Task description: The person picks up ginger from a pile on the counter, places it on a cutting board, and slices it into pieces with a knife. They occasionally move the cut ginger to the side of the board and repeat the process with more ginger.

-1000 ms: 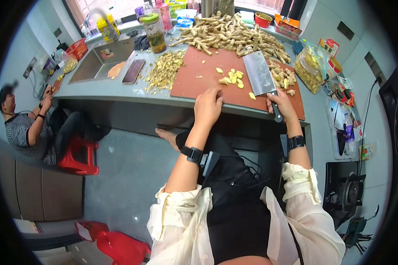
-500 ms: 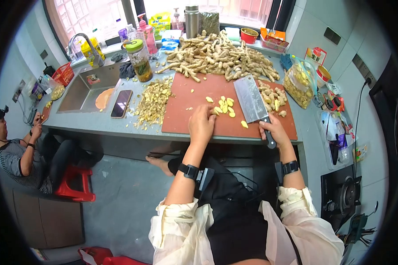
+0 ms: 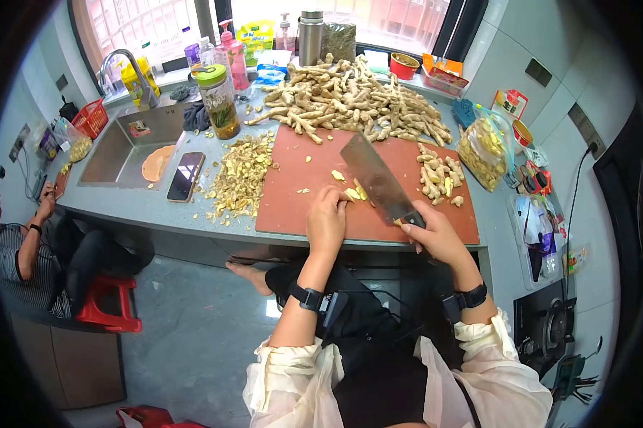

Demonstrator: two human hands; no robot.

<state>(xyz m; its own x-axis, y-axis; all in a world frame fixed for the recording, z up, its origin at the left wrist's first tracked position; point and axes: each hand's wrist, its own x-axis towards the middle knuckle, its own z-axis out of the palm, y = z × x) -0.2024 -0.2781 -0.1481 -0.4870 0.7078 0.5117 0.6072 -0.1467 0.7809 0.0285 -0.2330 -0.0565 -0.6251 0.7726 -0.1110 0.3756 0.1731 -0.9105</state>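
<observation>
My right hand (image 3: 437, 232) is wrapped round the black handle of a cleaver (image 3: 382, 175). Its broad blade slants up and left over the orange-brown cutting board (image 3: 293, 210), covering part of the sliced ginger. On the board, my left hand (image 3: 326, 220) has its fingers curled together at a small piece of ginger, mostly hidden by the fingertips. Pale yellow ginger slices (image 3: 355, 192) lie between that hand and the blade. To the right of the blade are short ginger chunks (image 3: 439, 175). Behind the board rises a large heap of whole ginger (image 3: 357, 96).
Left of the board lies a pile of ginger trimmings (image 3: 239, 178), then a phone (image 3: 186, 177) and the sink (image 3: 107, 153). A green-lidded jar (image 3: 220, 103) stands behind them. At right is a bag of ginger (image 3: 484, 150). Another person (image 3: 25, 257) sits at far left.
The cleaver has swung left from beside the ginger chunks to over the slices, its blade now tilted left. My right hand has turned with it. My left hand stays nearly in place.
</observation>
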